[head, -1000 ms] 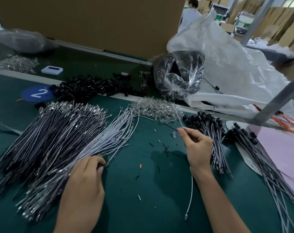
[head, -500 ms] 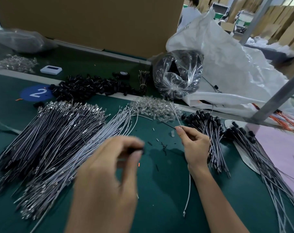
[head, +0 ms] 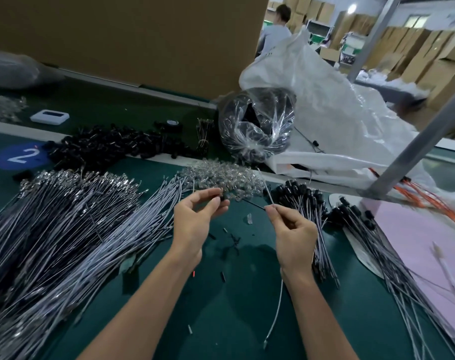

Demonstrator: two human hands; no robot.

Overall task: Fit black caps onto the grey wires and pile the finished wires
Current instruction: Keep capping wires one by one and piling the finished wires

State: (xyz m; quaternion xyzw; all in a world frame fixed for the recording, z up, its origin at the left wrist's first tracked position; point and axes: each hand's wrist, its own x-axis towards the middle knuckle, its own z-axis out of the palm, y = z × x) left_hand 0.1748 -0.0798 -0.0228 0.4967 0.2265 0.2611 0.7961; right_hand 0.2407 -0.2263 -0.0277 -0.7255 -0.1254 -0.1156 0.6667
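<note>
My left hand is raised over the green table and pinches a small black cap between thumb and fingertips. A short gap to its right, my right hand pinches a grey wire near its top end; the wire hangs down below my wrist to the table. A large heap of uncapped grey wires covers the left. Capped wires lie piled to the right of my right hand. Loose black caps are heaped at the back.
A mound of clear small parts lies behind my hands. Behind it sit a clear bag of black parts and a big white sack. A pink sheet and more capped wires lie right. A metal post slants overhead.
My left hand has left the wire heap, risen and moved right with a black cap, close to the wire end. My right hand has stayed in place holding the wire.
</note>
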